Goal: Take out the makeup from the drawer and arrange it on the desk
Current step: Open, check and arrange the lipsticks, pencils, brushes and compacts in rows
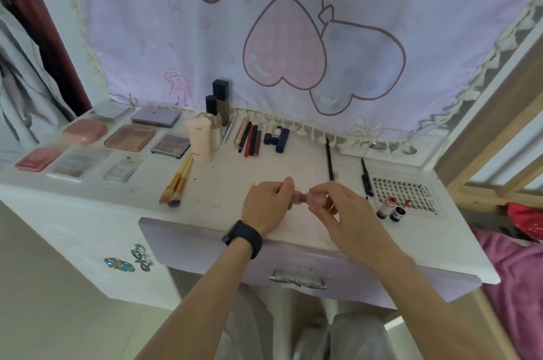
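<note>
Both of my hands hold one small pink makeup tube (302, 198) just above the white desk (223, 183), near its front edge. My left hand (269, 205), with a black watch on the wrist, grips the tube's left end. My right hand (338, 206) pinches its paler right end. The lilac drawer (205, 242) under my wrists is pushed in, with a silver bow handle (298, 281). Makeup lies in rows on the desk: palettes (129, 137) at the left, bottles (219, 106) at the back, pencils and lipsticks (252, 139) in the middle.
Two gold-handled brushes (176, 183) lie left of my hands. A lash tray (404, 192), two small red-topped bottles (390, 209) and dark pencils (365, 177) are at the right. A balloon-print curtain (293, 36) hangs behind the desk. A wooden frame (484, 153) and pink bedding (517, 271) stand on the right.
</note>
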Motion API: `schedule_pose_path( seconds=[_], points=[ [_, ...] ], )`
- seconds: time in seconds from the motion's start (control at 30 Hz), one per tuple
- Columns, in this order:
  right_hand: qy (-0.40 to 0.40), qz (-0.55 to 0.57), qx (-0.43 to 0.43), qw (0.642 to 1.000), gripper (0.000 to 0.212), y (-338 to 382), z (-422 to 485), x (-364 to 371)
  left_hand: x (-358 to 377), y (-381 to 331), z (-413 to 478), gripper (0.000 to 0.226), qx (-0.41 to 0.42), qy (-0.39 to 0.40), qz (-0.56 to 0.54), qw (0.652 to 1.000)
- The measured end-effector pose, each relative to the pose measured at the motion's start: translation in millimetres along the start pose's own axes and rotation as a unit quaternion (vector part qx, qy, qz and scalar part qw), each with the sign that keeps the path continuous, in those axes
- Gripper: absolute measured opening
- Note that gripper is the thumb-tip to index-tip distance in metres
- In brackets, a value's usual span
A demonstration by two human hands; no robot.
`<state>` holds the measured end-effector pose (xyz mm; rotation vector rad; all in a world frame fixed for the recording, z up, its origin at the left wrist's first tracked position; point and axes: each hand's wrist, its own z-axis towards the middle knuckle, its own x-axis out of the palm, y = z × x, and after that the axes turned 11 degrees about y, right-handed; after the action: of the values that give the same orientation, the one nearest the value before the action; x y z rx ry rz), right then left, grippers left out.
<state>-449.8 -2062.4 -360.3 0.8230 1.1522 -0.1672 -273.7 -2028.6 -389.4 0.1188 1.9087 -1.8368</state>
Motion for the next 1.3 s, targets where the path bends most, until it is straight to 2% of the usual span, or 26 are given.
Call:
schedule_pose_path(
  seconds=[0.17, 0.4, 0.57, 0.67, 0.73, 0.83, 0.87, 0.93, 1.0, 1.07, 1.2, 1.3],
  points=[
    [-0.073, -0.046, -0.095, 0.992, 0.015, -3, -1, 4, -2, -1, 1, 0.054, -0.033, 0.011, -0.033, 0.999],
    [-0.104, -0.052, -0.153, 0.981, 0.022, -8, 3, 0, -4, -1, 3, 0.051, -0.042, 0.029, -0.062, 0.997],
    [-0.158, -0.068, -0.213, 0.962, 0.015, -12, 6, 2, -6, 0, 3, 0.049, -0.044, 0.042, -0.073, 0.995],
    [-0.171, -0.031, -0.186, 0.967, 0.02, -8, 6, 5, -7, 1, 3, 0.046, -0.037, 0.038, -0.069, 0.996],
    [-0.145, 0.032, -0.139, 0.979, 0.023, -1, 4, 6, -6, 1, 3, 0.047, -0.032, 0.032, -0.072, 0.996],
    [-0.075, 0.194, 0.0, 0.978, 0.038, 18, 4, -1, -5, 2, 3, 0.05, -0.029, 0.026, -0.053, 0.998],
    [-0.057, 0.203, 0.056, 0.976, 0.042, 22, 7, -3, -5, 2, 3, 0.051, -0.026, 0.024, -0.046, 0.998],
    [-0.013, 0.137, 0.118, 0.983, 0.038, 23, 12, -4, -4, 1, 3, 0.054, -0.023, 0.021, -0.033, 0.999],
    [0.007, 0.103, 0.113, 0.988, 0.023, 19, 14, 0, -4, 1, 3, 0.054, -0.018, 0.019, -0.033, 0.999],
    [-0.011, 0.114, 0.087, 0.99, 0.012, 17, 12, 0, -5, 3, 3, 0.054, -0.012, 0.016, -0.041, 0.999],
    [-0.05, 0.182, 0.042, 0.981, 0.03, 17, 6, -4, -4, 5, 5, 0.054, -0.008, 0.02, -0.04, 0.999],
    [-0.07, 0.147, 0.006, 0.987, 0.039, 13, 2, -2, -4, 5, 6, 0.054, -0.015, 0.031, -0.042, 0.999]
  ],
)
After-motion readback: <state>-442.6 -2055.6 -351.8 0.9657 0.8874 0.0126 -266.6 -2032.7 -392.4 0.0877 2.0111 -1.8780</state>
